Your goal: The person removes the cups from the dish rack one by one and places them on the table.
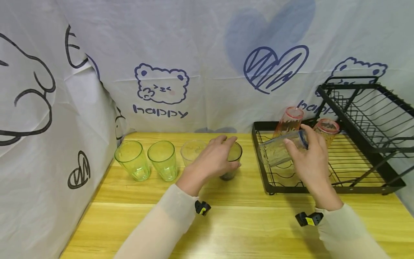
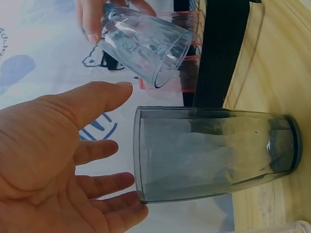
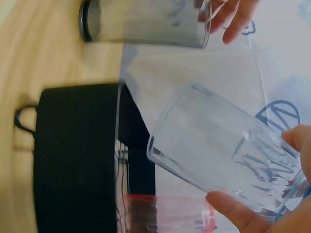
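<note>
Right hand [image 1: 310,162] pinching the clear glass [image 1: 278,149] near its base, tilted over the rack's [image 1: 300,189] left end! | left hand [image 1: 210,156] spread at the smoky glass [image 2: 209,155], left of the rack | best hold firm, rim clear of the rack's edge

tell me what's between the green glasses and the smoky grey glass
In the head view, a clear glass, partly hidden by the left hand, stands between the green glasses and the smoky grey glass.

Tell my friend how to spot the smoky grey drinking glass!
Find the black metal dish rack on the yellow wooden table. Left of it, by the left hand, stands the smoky grey drinking glass, the only dark one in its row.
</note>
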Demonstrator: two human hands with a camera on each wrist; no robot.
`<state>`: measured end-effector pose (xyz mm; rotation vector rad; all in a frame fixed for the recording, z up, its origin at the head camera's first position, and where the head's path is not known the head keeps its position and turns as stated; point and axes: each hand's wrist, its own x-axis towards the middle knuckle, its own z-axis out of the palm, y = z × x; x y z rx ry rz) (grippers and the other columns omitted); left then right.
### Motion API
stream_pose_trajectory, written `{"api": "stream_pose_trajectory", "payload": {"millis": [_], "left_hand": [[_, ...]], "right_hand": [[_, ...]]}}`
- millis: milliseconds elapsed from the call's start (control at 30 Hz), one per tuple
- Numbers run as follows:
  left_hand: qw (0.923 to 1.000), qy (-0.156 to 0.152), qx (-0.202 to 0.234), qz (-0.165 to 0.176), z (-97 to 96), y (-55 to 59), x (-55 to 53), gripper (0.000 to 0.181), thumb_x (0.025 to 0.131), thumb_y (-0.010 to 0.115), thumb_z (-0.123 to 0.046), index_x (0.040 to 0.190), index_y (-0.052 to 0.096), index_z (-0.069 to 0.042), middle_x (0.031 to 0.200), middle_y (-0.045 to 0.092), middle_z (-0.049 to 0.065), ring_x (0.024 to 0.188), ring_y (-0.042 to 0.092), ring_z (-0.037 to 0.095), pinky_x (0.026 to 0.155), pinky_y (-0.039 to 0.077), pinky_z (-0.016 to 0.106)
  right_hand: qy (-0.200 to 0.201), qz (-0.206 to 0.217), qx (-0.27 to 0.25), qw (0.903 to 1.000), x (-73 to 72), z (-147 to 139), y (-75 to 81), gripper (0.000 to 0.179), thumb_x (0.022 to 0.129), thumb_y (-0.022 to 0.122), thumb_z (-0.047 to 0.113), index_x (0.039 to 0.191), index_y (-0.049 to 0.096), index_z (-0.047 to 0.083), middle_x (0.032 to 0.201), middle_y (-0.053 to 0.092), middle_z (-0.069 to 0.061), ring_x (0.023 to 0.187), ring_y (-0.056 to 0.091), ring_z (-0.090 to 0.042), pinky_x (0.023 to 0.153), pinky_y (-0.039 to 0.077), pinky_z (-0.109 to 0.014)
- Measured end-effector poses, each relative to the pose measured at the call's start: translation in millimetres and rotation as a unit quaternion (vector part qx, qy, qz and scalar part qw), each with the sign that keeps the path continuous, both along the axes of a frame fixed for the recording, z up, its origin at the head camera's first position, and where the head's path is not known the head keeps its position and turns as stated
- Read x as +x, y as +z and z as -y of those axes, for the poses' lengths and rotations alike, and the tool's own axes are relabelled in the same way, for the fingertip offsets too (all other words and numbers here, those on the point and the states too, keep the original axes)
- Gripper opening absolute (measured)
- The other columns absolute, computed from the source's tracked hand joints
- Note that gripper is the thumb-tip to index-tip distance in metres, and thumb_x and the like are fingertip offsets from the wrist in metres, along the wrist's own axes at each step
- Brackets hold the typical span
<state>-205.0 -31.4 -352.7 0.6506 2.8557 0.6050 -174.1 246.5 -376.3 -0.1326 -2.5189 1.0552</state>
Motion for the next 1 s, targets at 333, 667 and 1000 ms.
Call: {"api": "stream_pose_trajectory", "payload": {"millis": [333,667,1000], "left_hand": [[0.9981,0.003,0.061,-0.011,12.7,3.4,14.4,0.082,0.098,0.074,-0.045,0.166,0.034,-0.026,0.17,0.034,0.01,0.156,0.034,0.032,0.125,0.036,0.055],[0.996,-0.012,0.089,-0.002,14.7,16.6,33.5,0.089,0.093,0.078,-0.053,0.166,0.035,-0.026,0.171,0.033,0.007,0.157,0.034,0.032,0.124,0.036,0.056],[0.992,-0.05,0.113,-0.023,17.7,15.6,50.9,0.096,0.086,0.082,-0.057,0.164,0.037,-0.024,0.169,0.037,0.007,0.154,0.039,0.031,0.126,0.032,0.056]], "right_hand": [[-0.036,0.01,-0.116,0.9925,31.1,18.4,-8.7,0.062,0.106,0.062,0.043,0.162,0.041,0.03,0.137,0.053,-0.019,0.085,0.058,-0.024,0.067,0.048,-0.034],[-0.001,0.056,-0.339,0.939,47.9,34.7,-23.8,0.051,0.108,0.059,0.034,0.157,0.044,0.03,0.13,0.046,-0.004,0.093,0.063,-0.012,0.068,0.065,-0.028],[0.115,0.065,-0.518,0.8449,59.0,56.9,-28.1,0.043,0.112,0.053,0.033,0.151,0.039,0.02,0.119,0.062,-0.009,0.089,0.075,-0.016,0.072,0.066,-0.031]]}}
